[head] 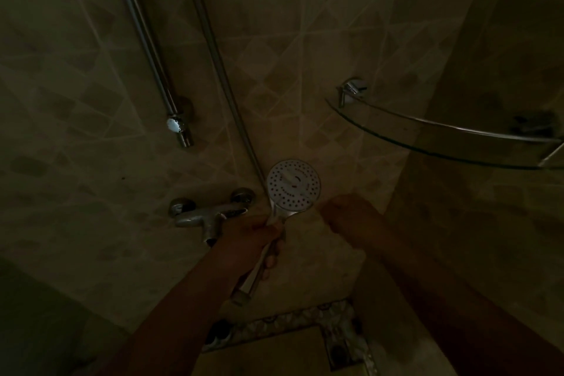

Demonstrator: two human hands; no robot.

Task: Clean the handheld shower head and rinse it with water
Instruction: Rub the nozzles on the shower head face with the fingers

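Dim tiled shower corner, left hand (259,233) wrapped around the handle of a round white perforated shower head (293,185) held face-up, right hand (346,212) curled just beside its rim, grip unclear, chrome wall mixer tap (207,214) behind, curved glass corner shelf (427,137) beyond

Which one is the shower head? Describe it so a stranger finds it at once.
Start at the chrome tap on the tiled wall. Just right of it, the left hand grips a handle topped by the shower head. It is the only round white disc dotted with holes; the other fittings are bare chrome.
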